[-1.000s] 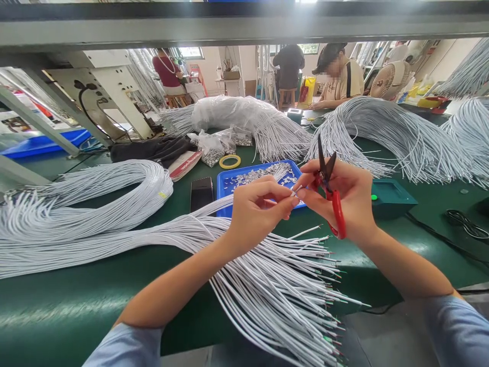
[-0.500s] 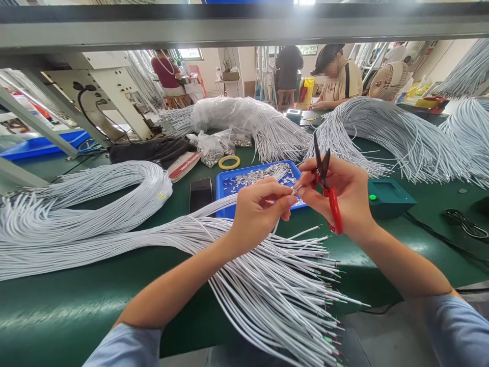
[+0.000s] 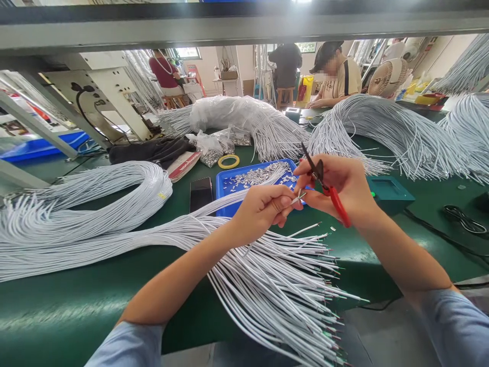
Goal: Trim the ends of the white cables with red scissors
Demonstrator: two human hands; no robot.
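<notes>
My left hand (image 3: 263,209) pinches a white cable (image 3: 296,200) close to its end, where thin inner wires, one of them green, show. Red-handled scissors (image 3: 337,205) rest in my right hand (image 3: 338,181), their dark blades pointing up and to the left. The thumb and fingertips of that hand are at the same cable end, touching or nearly touching the wires. Below my hands a loose bundle of white cables (image 3: 267,275) fans out across the bench. Behind them sits a blue tray (image 3: 225,201) with small metal pieces (image 3: 257,176) and more cable ends in it.
A phone (image 3: 200,193) lies left of the tray, a yellow tape ring (image 3: 228,161) behind it. A dark green box (image 3: 391,193) stands at right. Coiled cable bundles (image 3: 153,188) lie left and far right. A co-worker (image 3: 338,76) sits beyond. A metal beam (image 3: 244,30) crosses overhead.
The cable end now shows bare inner wires between my fingertips. The scissors have tilted further left, and a small pale scrap lies on the bench below my right hand.
</notes>
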